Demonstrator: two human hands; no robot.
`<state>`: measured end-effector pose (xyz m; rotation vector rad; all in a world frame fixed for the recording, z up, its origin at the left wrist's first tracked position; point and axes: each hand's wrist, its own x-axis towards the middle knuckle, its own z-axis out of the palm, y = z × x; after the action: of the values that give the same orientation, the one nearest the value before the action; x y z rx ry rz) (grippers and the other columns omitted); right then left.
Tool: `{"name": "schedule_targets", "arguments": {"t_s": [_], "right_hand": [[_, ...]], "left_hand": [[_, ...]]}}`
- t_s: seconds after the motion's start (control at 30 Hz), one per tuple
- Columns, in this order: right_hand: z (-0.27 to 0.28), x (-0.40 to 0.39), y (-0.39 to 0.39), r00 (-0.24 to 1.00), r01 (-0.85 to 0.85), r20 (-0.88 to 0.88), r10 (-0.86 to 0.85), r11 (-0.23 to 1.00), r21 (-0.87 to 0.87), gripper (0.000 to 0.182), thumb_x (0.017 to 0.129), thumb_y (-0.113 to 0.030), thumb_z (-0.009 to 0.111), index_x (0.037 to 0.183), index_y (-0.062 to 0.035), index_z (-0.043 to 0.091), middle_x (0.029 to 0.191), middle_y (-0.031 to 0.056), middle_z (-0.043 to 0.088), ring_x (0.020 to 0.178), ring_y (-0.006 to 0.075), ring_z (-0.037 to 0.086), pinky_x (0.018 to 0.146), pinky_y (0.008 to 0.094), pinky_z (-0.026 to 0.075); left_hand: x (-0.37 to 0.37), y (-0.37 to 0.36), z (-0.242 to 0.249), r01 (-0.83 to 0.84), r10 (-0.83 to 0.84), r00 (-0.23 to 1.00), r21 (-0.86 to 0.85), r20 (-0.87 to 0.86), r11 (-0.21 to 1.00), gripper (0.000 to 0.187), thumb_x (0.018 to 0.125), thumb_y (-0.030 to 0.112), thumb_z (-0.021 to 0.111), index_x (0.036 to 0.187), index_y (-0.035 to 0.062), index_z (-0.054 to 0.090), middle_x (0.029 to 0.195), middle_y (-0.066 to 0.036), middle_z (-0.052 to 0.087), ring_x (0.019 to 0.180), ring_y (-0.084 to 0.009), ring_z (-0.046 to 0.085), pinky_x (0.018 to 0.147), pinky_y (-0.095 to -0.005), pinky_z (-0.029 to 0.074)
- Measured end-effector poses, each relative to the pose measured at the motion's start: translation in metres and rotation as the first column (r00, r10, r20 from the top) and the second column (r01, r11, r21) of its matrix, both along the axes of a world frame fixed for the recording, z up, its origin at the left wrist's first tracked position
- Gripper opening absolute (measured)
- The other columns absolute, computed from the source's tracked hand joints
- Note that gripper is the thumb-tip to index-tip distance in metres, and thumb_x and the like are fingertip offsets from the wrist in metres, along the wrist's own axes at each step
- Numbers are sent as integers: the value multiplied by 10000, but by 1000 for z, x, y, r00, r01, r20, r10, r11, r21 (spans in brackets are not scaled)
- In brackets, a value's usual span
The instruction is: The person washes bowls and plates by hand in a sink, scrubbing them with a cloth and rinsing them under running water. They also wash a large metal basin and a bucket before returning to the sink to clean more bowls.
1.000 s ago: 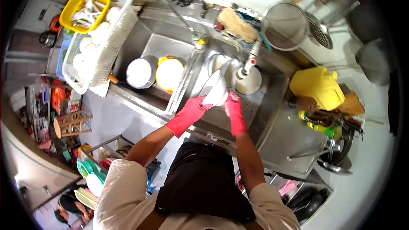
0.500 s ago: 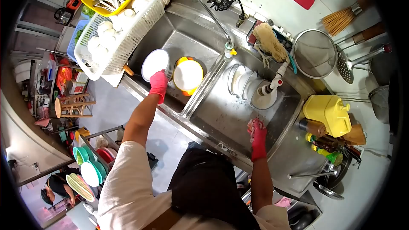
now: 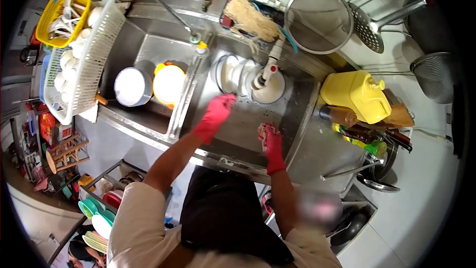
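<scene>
Both hands wear red rubber gloves. My left hand [image 3: 215, 115] is over the right sink basin, fingers stretched towards the leaning plates [image 3: 229, 73] and holding nothing I can see. My right hand [image 3: 272, 148] is closed on a crumpled pale dishcloth [image 3: 267, 132], low in the same basin. A round white plate [image 3: 270, 88] lies partly beneath the white pipe tap. In the left basin stand a stack of white plates [image 3: 133, 87] and a white bowl with a yellow-orange rim [image 3: 169, 84].
A white basket [image 3: 84, 77] of white crockery, with a yellow basket [image 3: 45, 24] of spoons on it, stands left of the sink. A yellow jug [image 3: 353, 97] and bottles stand at the right. A strainer [image 3: 319, 20] hangs behind. Another person [image 3: 82, 253] is at lower left.
My left hand has left the plate stack in the left basin and moved right, over the right basin. My right hand keeps the dishcloth. The whole view has shifted.
</scene>
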<state>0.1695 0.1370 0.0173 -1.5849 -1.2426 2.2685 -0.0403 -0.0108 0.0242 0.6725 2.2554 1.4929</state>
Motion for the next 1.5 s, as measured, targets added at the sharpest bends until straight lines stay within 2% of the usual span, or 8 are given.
{"name": "schedule_targets", "arguments": {"t_s": [0.2, 0.27, 0.33, 0.4, 0.6, 1.0, 1.27, 1.5], "right_hand": [[29, 10, 13, 997, 80, -10, -80, 997, -22, 235, 898, -237, 560, 1092, -107, 584, 983, 38, 643, 831, 168, 619, 700, 359, 514], [29, 12, 14, 986, 163, -25, -162, 986, 27, 255, 898, -237, 561, 1092, -73, 586, 999, 57, 641, 863, 180, 621, 735, 364, 522], [33, 16, 18, 985, 175, -1, -175, 984, 10, 270, 897, -237, 562, 1089, -48, 586, 1008, 68, 638, 875, 179, 623, 766, 366, 524], [38, 21, 18, 992, 111, -63, -112, 994, -13, 266, 907, -232, 545, 1108, -60, 575, 1060, 79, 623, 932, 218, 620, 787, 407, 525], [40, 25, 22, 993, 94, -75, -96, 995, -29, 274, 904, -232, 554, 1125, -72, 565, 1041, 72, 622, 910, 220, 622, 790, 413, 522], [49, 26, 23, 992, 128, 35, -125, 986, -111, 256, 901, -313, 528, 1076, -133, 580, 1005, 53, 621, 883, 195, 618, 712, 391, 510], [-32, -5, -5, 924, -181, -383, -12, 867, -464, 214, 896, -351, 515, 767, -181, 508, 683, -21, 517, 677, 123, 558, 594, 348, 465], [-50, -87, -69, 832, -507, 43, 553, 727, 463, 295, 926, -306, 422, 1112, -170, 607, 1047, 88, 614, 992, 216, 557, 885, 432, 407]], "left_hand": [[66, 118, -104, 122, 6, 115, -20, 993, 992, 307, 875, 273, 580, 1074, 40, 596, 962, -189, 647, 865, -245, 623, 730, -348, 485], [68, 144, -118, 468, -283, 866, -470, 412, 748, 414, 881, 291, 567, 1198, 34, 496, 1072, -168, 610, 957, -259, 597, 755, -368, 487], [64, 155, -131, 340, -103, 828, -346, 552, 875, 481, 874, 285, 562, 1257, 35, 412, 1148, -198, 566, 995, -297, 585, 781, -389, 480], [67, 165, -146, -705, 193, -28, -156, 981, 691, 453, 846, 260, 586, 1220, 42, 456, 1151, -243, 550, 992, -323, 585, 791, -397, 471], [46, 105, -113, -93, 197, 973, -580, 119, 810, 317, 910, 294, 457, 964, 21, 609, 946, -235, 624, 887, -410, 590, 752, -473, 474], [72, 44, -48, 100, 300, 435, -377, 849, 921, 555, 760, 85, 545, 1283, 27, 368, 1225, -254, 484, 1046, -348, 563, 837, -436, 492], [62, -20, -81, -34, 83, 995, -620, 50, 784, 765, 774, 45, 471, 1452, 90, 119, 1274, -206, 435, 1148, -280, 481, 983, -401, 367], [62, -14, 5, -346, 86, 471, 94, 878, 934, 763, 707, -25, 528, 1404, 87, 238, 1035, -99, 561, 860, -170, 569, 747, -275, 483]]}}
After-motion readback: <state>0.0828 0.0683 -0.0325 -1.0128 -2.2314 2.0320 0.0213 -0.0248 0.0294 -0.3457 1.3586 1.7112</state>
